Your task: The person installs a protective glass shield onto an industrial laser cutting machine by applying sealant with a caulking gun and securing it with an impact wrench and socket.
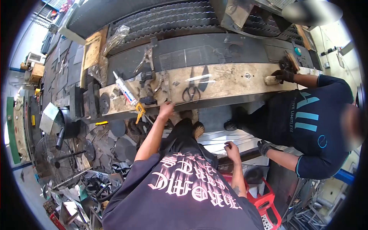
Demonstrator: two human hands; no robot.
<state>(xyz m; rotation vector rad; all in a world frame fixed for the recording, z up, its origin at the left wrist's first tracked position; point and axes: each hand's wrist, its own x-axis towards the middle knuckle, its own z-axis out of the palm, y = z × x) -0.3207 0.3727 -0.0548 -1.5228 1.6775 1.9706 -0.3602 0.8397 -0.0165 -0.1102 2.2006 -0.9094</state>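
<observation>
Workbench (237, 78) edge lies by the left hand (166, 110), grip unclear; the right hand (233, 151) hangs half-open, empty.

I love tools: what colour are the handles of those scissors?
Black; the head view shows the scissors best.

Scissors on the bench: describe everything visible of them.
The scissors have dark loop handles and slim blades, apparently metal. They lie on the pale, stained board, loops toward the near edge, blades pointing away. Whether the blades are fully shut is unclear. No hand touches them; the left hand is off to their left.
</observation>
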